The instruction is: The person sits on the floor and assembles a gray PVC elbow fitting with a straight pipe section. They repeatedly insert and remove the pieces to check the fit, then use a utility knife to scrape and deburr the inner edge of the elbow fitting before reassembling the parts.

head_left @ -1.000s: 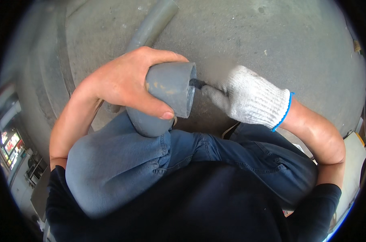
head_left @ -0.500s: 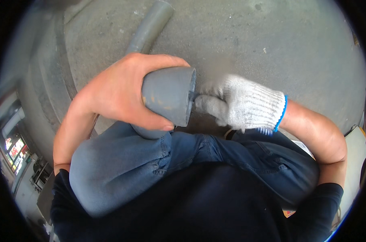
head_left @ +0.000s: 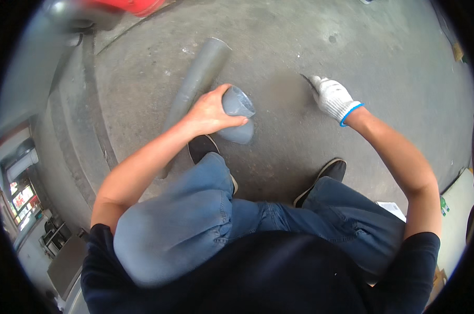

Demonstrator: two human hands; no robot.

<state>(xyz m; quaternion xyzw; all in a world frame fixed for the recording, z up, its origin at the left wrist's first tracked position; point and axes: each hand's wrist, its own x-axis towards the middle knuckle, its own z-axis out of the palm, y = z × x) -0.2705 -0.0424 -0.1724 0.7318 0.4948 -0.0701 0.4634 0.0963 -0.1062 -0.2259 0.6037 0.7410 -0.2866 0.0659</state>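
Note:
A grey plastic pipe fitting [head_left: 237, 130] with a round open end is gripped by my bare left hand [head_left: 212, 111], thumb on the near side and fingers round the far side. The fitting is over the concrete floor, beside a long grey pipe [head_left: 201, 68] that passes partly behind my hand. Off to the right, my right hand [head_left: 333, 98] wears a white knitted glove with a blue cuff. Its fingers are closed on a slim dark tool [head_left: 304, 78]; only a thin end shows, too little to tell its kind.
Both my dark shoes [head_left: 328, 178] stand on the concrete floor [head_left: 278, 157] below my bent knees. A red object [head_left: 137, 6] is at the far left edge. A white printed sheet or box [head_left: 391, 210] lies by my right leg.
Both hands have reached farther forward, away from my lap. My right hand has moved from the fitting's open end out to the right. The fitting now tilts and its opening faces more upward.

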